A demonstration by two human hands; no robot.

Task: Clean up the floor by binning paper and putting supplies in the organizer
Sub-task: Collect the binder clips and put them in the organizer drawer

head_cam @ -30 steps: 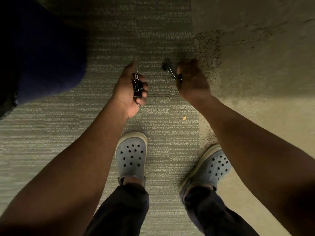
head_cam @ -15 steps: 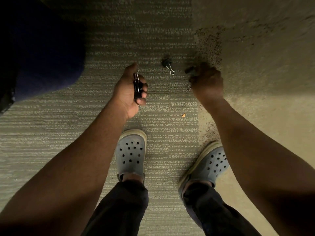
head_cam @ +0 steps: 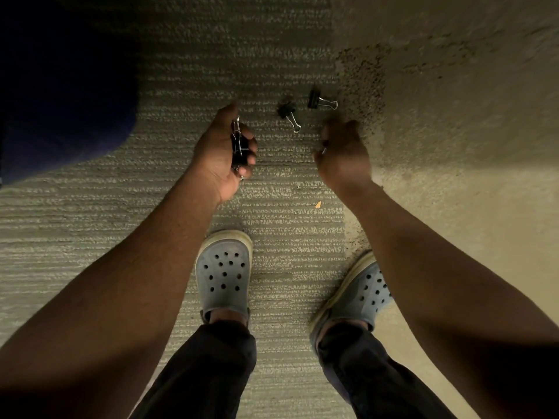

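Note:
Two black binder clips lie on the carpet: one binder clip [head_cam: 286, 111] with its wire handles pointing toward me, and a second binder clip [head_cam: 316, 102] just to its right. My left hand [head_cam: 222, 155] is curled around a few black binder clips [head_cam: 239, 146], left of the loose ones. My right hand [head_cam: 343, 155] hovers just below and to the right of the floor clips, fingers curled. A bit of silver wire [head_cam: 324, 151] shows at its fingers, as from a clip held inside. No paper, bin or organizer is in view.
A large dark blue object [head_cam: 60, 86] fills the upper left. My feet in grey clogs [head_cam: 223, 273] [head_cam: 363, 294] stand below the hands. A tiny orange scrap [head_cam: 317, 204] lies between them. Ribbed carpet meets plain tan carpet [head_cam: 453, 146] with dark speckles at the right.
My right hand moved from the middle clip to the right and then back toward me, uncovering a second clip on the floor. My left hand stayed put with its clips.

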